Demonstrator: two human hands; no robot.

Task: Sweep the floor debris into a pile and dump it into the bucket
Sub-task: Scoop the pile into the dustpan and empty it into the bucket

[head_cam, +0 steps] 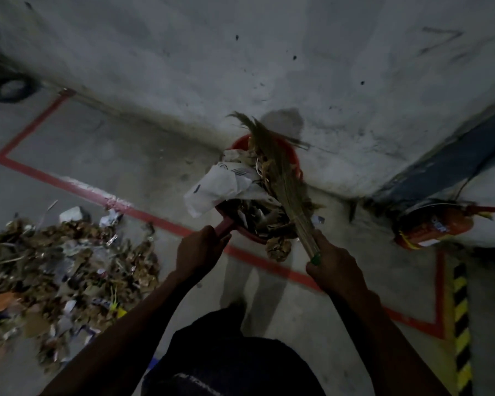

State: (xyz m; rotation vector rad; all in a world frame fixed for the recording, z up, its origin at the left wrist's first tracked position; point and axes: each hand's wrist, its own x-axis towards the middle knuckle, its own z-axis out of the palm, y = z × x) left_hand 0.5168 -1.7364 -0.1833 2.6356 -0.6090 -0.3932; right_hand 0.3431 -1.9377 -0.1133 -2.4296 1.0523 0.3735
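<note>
My left hand [199,250] grips the red handle of a dustpan [249,234] loaded with leaves, scraps and white crumpled paper [220,187]. The pan is raised in front of a red bucket [293,160] that stands against the wall, mostly hidden by the load. My right hand [336,268] grips the bound end of a grass broom [280,178], whose bristles lie across the pan's load and reach over the bucket. A wide pile of debris [63,270] covers the floor at the left. A clump of dry leaves [279,248] hangs below the pan's edge.
A red fire extinguisher [433,227] lies on the floor at the right by the wall corner. Red tape lines [152,215] mark a rectangle on the concrete floor, with black-and-yellow hazard stripe [460,324] at the right. A dark tyre-like ring [10,88] sits far left.
</note>
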